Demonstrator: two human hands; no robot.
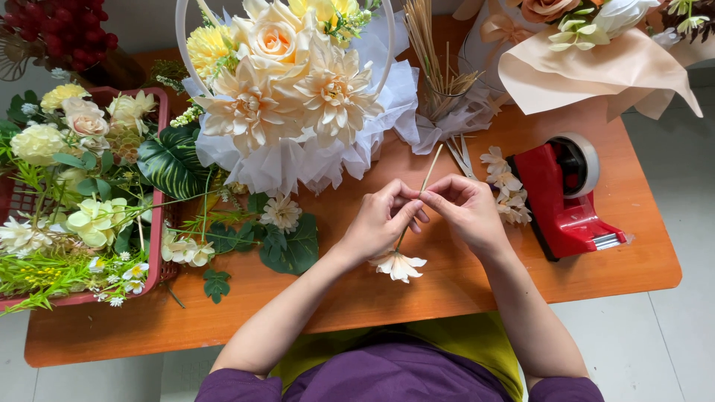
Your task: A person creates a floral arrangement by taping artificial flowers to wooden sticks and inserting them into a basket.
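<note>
My left hand [381,219] and right hand [463,208] meet above the orange table [447,290], both pinched on a thin wooden stick [429,170] lying along a cream artificial flower [399,265], its head hanging toward me. A red tape dispenser [564,195] stands to the right.

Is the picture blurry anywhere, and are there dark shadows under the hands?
Head view: sharp nearly everywhere; the left hand, right hand and cream flower look crisp. Light is soft and even, with only faint shadows on the orange table. No strong glare on the red tape dispenser. Edges bend slightly outward.
</note>
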